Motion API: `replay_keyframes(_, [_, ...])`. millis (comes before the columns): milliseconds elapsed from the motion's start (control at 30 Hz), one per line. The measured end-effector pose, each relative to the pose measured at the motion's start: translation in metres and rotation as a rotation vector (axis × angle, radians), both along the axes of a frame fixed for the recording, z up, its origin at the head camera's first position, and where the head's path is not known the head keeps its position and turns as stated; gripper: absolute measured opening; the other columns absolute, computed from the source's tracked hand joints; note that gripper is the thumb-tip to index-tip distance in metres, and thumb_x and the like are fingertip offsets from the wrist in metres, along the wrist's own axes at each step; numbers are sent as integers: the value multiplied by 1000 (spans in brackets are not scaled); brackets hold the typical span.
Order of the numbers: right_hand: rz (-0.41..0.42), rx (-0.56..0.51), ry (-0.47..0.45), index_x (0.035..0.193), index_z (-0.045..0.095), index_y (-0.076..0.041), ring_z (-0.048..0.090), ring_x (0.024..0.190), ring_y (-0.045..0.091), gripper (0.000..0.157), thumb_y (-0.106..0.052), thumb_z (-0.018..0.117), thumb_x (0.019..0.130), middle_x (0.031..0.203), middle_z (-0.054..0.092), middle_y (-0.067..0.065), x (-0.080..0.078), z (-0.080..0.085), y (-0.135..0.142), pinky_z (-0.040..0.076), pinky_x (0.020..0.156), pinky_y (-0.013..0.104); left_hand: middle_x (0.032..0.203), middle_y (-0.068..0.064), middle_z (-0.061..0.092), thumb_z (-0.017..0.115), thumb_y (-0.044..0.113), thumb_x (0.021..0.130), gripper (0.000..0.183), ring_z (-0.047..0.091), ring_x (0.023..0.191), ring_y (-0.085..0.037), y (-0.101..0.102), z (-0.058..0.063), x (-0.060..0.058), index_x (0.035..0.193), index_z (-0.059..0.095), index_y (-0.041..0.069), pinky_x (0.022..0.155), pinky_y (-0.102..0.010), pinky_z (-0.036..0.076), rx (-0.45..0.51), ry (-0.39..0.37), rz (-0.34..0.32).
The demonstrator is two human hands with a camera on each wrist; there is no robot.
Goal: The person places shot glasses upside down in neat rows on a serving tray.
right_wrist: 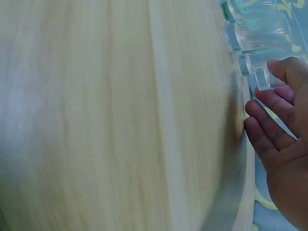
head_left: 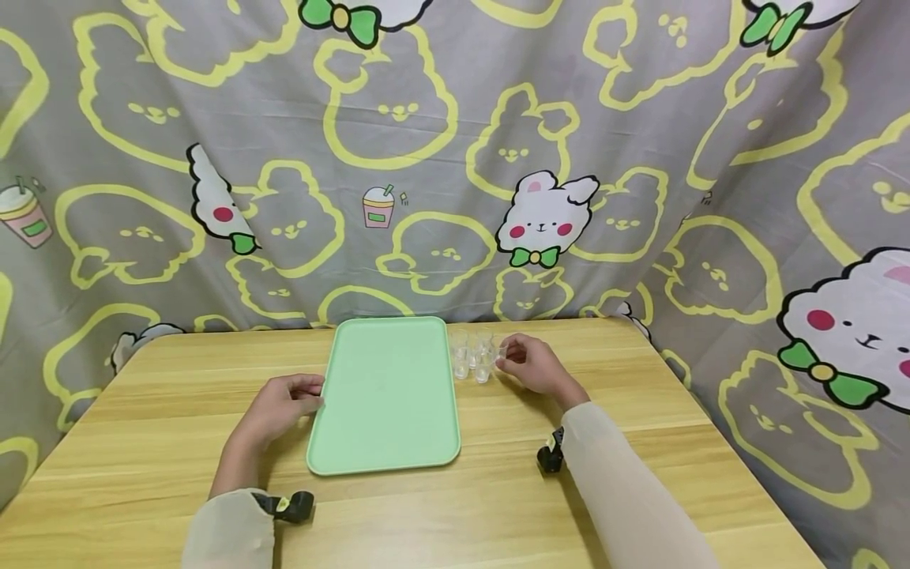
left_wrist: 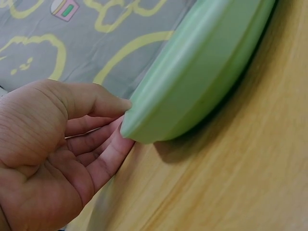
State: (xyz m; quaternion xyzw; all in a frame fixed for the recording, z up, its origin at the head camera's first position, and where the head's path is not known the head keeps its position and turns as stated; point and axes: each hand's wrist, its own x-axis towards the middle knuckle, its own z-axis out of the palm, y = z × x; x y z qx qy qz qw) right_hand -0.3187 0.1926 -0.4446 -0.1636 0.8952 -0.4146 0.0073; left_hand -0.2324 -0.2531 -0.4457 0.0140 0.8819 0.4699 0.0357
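Observation:
A light green rectangular tray (head_left: 384, 395) lies on the wooden table. My left hand (head_left: 280, 407) is at its left edge; in the left wrist view the thumb and fingers pinch the tray's rim (left_wrist: 192, 72). Several small clear shot glasses (head_left: 461, 365) stand close together just right of the tray's far part. At the right side of this group, my right hand (head_left: 533, 365) holds one shot glass (right_wrist: 264, 77) between thumb and fingers. Its other fingers are spread, with nothing in them. The glasses partly overlap one another in the head view.
The wooden table (head_left: 526, 506) reaches back to a grey curtain (head_left: 441, 190) with yellow bear outlines, which also hangs along the right side. A black wrist-camera mount (head_left: 287, 506) sits on the left wrist, another mount (head_left: 550, 454) on the right.

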Motion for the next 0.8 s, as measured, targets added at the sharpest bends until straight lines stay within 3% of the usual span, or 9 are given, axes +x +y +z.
replay_keyframes(233, [-11,-73,20,117,62,-6,66,105,24,24,-18,71,98,110,68,7,2,6,3,55,94,41,116,-19,68,70,8,95,40,62,99,-23,0,0,2,130,62,-9,76,-26,52,-5,0,0])
replay_keyframes(467, [-31,-113,118,109,62,-8,65,102,24,16,-20,69,100,107,68,7,-1,31,-4,54,94,43,118,-19,67,70,8,95,41,62,99,-23,1,1,1,130,61,-10,75,-25,52,-6,11,2])
replay_keyframes(800, [14,-140,194,119,64,0,65,98,26,28,-19,69,99,107,67,12,1,63,-36,55,91,42,111,-18,68,69,6,95,39,63,95,-23,2,2,1,129,62,-11,72,-28,55,2,14,-4])
